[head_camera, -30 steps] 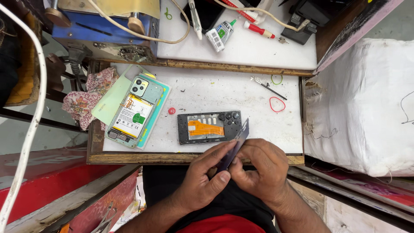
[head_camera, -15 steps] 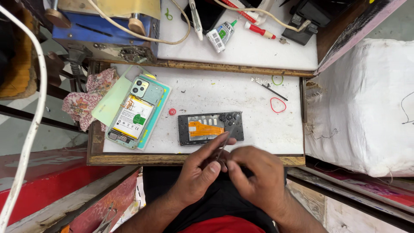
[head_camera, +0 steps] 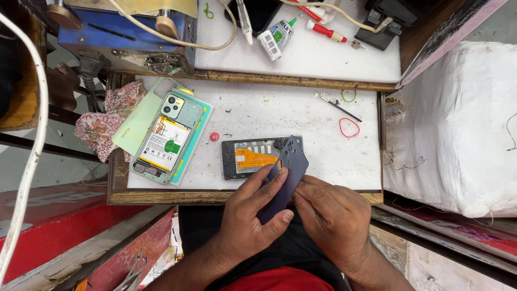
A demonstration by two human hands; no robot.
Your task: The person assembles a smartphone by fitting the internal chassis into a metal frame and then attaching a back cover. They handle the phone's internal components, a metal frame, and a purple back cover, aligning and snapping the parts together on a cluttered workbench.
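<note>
A dark phone back cover [head_camera: 285,178] is clamped in the grip of the left hand [head_camera: 250,215] and right hand [head_camera: 334,215], above the opened phone [head_camera: 258,157] on the counter [head_camera: 301,118].

Bare worktop [head_camera: 269,113] between the opened green phone [head_camera: 164,141] and red band [head_camera: 349,127] seems passable.

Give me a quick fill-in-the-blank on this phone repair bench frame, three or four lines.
1. Both hands, left hand and right hand, hold a dark ____ back cover.
2. The opened phone behind the cover shows an ____ flex strip.
3. The rubber band on the white board is ____.
4. The second opened phone lies to the person's ____.

Missing words: blue; orange; red; left
</note>
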